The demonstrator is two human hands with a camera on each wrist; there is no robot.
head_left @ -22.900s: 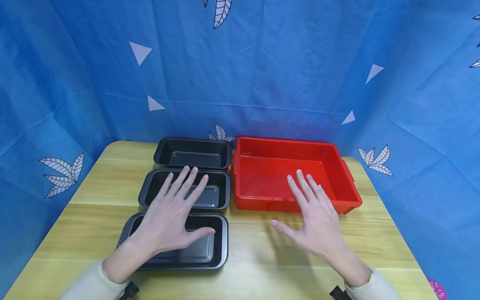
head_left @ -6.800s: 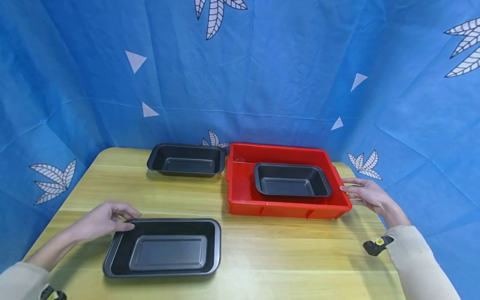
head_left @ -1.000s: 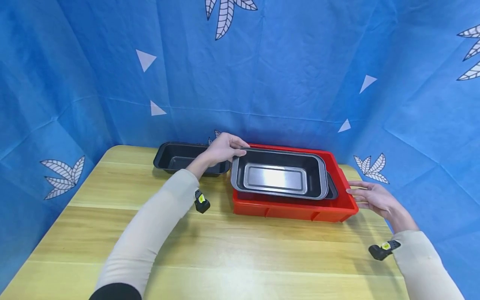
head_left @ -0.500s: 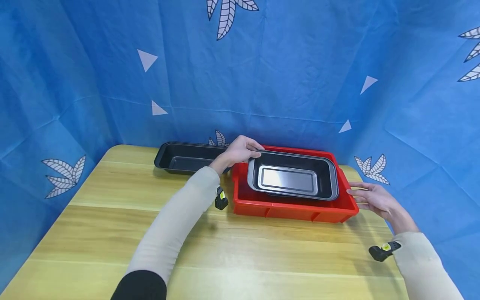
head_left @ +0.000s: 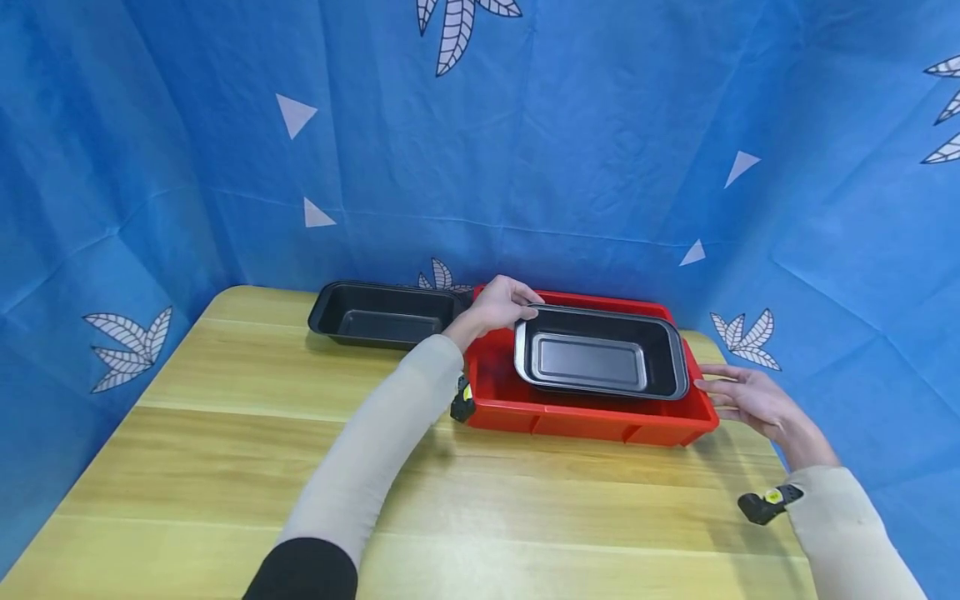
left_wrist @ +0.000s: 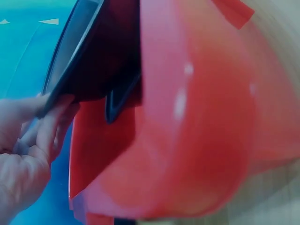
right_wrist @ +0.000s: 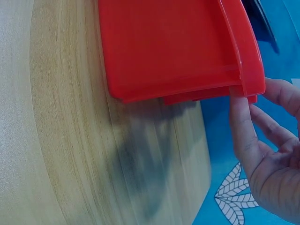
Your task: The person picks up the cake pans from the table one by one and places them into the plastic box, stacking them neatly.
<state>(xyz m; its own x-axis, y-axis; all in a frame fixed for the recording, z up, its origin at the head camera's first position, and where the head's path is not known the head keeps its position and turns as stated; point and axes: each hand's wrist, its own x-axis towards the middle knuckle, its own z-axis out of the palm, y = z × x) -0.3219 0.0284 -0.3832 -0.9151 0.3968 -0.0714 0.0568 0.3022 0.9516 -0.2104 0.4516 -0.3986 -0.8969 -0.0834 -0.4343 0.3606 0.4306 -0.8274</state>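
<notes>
Red bin (head_left: 577, 423): a lower pan (left_wrist: 116, 104) is lying inside, mostly hidden; the left hand (head_left: 497, 305) is pinching an upper pan (head_left: 588, 362) over it; the right hand (head_left: 756, 402), fingers loosely extended, is touching its end. Third pan (head_left: 390, 325): resting alongside. Wooden table (head_left: 225, 467); blue curtain (head_left: 600, 125), hanging.

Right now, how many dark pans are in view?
3: the left pan on the table, the held pan in the left hand, and the lower pan, mostly hidden beneath it in the red bin.
</notes>
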